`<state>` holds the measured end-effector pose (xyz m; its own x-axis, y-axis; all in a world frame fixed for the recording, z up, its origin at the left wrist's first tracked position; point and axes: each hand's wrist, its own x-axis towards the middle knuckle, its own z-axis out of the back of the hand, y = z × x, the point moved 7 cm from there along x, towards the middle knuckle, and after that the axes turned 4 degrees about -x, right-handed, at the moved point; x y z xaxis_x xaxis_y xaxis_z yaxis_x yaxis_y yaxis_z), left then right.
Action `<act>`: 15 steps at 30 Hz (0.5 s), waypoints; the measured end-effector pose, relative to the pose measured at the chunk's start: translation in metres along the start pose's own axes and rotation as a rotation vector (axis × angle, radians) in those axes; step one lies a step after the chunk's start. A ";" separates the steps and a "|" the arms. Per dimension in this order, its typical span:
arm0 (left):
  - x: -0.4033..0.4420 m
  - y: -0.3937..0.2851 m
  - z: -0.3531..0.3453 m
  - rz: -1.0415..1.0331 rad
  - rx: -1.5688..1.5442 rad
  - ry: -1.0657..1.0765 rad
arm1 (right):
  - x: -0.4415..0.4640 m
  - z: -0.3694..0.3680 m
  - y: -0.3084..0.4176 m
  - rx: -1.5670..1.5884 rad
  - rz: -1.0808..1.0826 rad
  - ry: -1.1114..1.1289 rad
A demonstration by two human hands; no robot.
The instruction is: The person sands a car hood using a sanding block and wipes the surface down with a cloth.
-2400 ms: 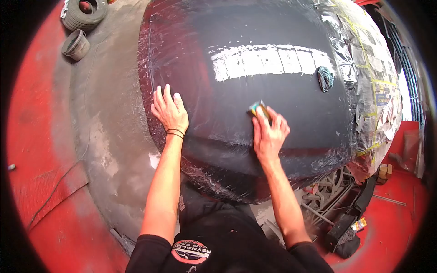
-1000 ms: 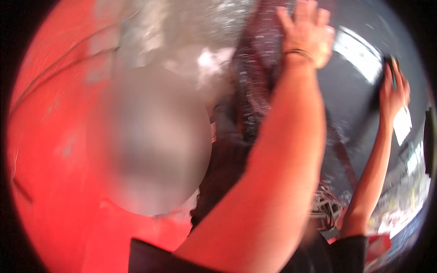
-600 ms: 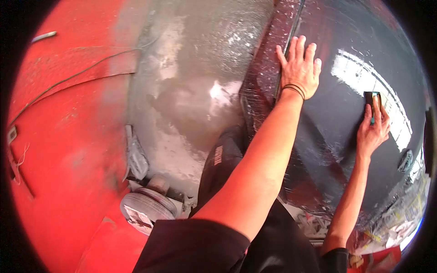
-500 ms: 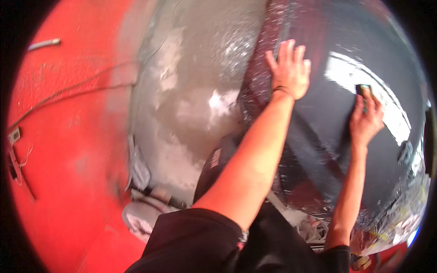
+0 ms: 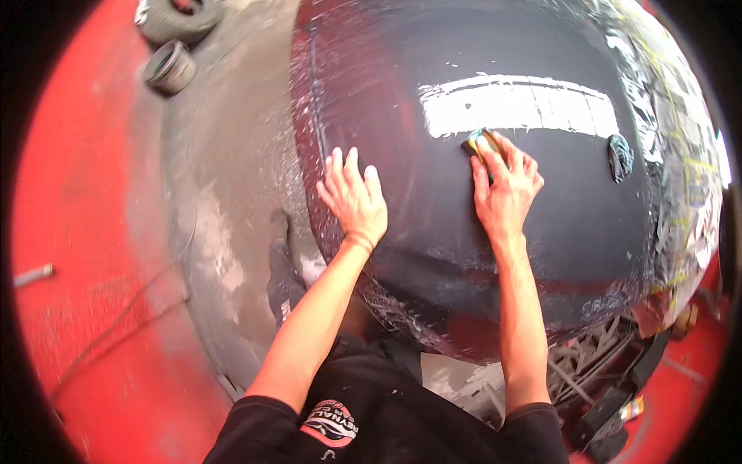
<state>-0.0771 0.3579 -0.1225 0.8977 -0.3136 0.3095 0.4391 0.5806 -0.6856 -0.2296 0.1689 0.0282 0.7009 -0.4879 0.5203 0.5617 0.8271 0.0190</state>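
Observation:
A wet, glossy dark car hood (image 5: 433,216), reddish along its left side, spreads out before me. On its left part my left hand (image 5: 355,197) lies flat with the fingers spread and nothing in it. Near the hood's middle, just below a bright white reflection, my right hand (image 5: 506,185) grips a small sanding block (image 5: 481,145) against the surface. The block shows yellow, green and black; its underside is hidden. A crumpled dark wet rag (image 5: 620,158) rests on the hood to the right of that hand.
Masking paper and plastic sheeting (image 5: 684,155) with yellow tape cover the car at the right. A bucket (image 5: 171,69) and a tire (image 5: 178,22) stand on the wet floor (image 5: 212,155) at upper left. Metal framework (image 5: 591,359) shows below the hood.
My view has turned, so the hood appears further left. My left hand sits lower along the hood's left side; the right hand still presses the block on the hood.

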 end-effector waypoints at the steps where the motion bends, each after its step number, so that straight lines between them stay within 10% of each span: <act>1: 0.005 0.002 0.002 -0.050 -0.066 0.008 | -0.004 0.003 0.003 -0.010 -0.025 0.012; 15: 0.201 0.135 -0.071 0.316 -0.189 0.097 | 0.038 -0.028 0.027 -0.138 -0.168 0.084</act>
<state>0.1601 0.3204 -0.1998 0.9763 -0.2161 0.0059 0.1189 0.5140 -0.8495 -0.1760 0.1647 0.0248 0.6234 -0.6417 0.4468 0.7243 0.6892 -0.0209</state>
